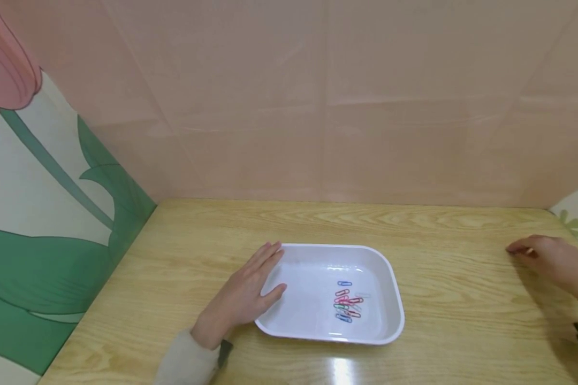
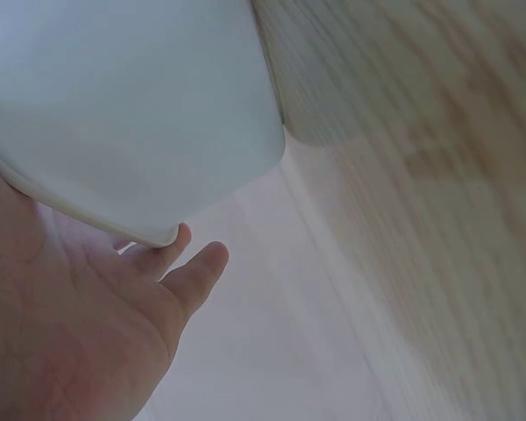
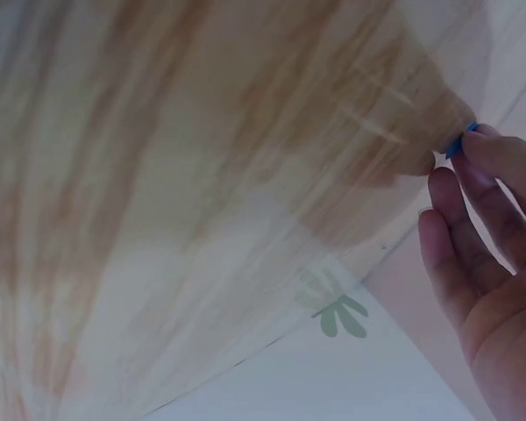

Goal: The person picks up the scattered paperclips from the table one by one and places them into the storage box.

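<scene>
A white tray (image 1: 298,338) stands on the wooden table, with several coloured paper clips (image 1: 344,305) in a loose cluster right of its middle. My left hand (image 1: 243,297) rests on the tray's left rim, fingers straight and thumb reaching over the inside. In the left wrist view the palm (image 2: 79,324) lies along the tray's edge (image 2: 105,230). Far to the right, my right hand (image 1: 556,262) is low over the table. Its thumb and forefinger pinch a small blue paper clip (image 3: 460,140), mostly covered by the fingertips.
The wooden table (image 1: 443,278) meets a pinkish-beige backdrop (image 1: 318,133) at its far edge. A panel with a painted flower and green leaves (image 1: 48,160) borders the left side. A pale panel with a small green flower (image 1: 572,224) stands at the right.
</scene>
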Motion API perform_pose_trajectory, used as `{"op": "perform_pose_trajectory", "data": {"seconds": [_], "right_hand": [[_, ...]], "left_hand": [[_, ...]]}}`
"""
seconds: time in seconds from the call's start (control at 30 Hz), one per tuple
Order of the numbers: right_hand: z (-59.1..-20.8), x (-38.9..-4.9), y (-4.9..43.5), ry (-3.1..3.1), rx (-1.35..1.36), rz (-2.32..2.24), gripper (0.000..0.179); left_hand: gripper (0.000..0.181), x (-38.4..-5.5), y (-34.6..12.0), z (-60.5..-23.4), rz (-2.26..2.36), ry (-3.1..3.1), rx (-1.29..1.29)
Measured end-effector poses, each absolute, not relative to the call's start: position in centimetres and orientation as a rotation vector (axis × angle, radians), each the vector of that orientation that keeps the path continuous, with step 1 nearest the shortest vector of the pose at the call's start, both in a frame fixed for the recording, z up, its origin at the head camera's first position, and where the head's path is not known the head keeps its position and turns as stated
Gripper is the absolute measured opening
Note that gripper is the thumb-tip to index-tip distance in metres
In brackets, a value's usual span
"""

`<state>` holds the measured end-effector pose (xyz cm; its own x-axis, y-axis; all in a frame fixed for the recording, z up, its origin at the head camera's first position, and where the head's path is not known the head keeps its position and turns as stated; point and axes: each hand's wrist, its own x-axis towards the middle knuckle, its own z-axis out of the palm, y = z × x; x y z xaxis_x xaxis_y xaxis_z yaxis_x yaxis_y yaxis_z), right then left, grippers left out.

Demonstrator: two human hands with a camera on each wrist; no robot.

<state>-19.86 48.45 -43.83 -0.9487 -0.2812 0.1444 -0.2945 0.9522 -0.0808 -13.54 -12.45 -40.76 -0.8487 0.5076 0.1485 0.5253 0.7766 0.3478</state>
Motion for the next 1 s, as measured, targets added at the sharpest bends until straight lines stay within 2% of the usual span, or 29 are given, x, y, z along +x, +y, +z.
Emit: {"op": "perform_pose_trajectory", "data": {"seconds": [0.27, 0.8, 1.0], "right_hand": [[-43.7, -20.0, 48.4, -2.997, 0.470, 0.143, 0.018], [-42.8, -19.5, 48.6, -3.185, 0.326, 0.302, 0.031], [-43.3, -19.6, 48.8, -3.181, 0.326, 0.339, 0.028]], "left_hand": [[0.069, -13.6, -12.5, -40.9, -0.599, -2.910, -0.851], [0.069, -13.6, -12.5, -40.8, -0.600, -2.903, -0.855], [0.070, -13.6, -12.5, -40.9, -0.606, -2.905, -0.852]]}}
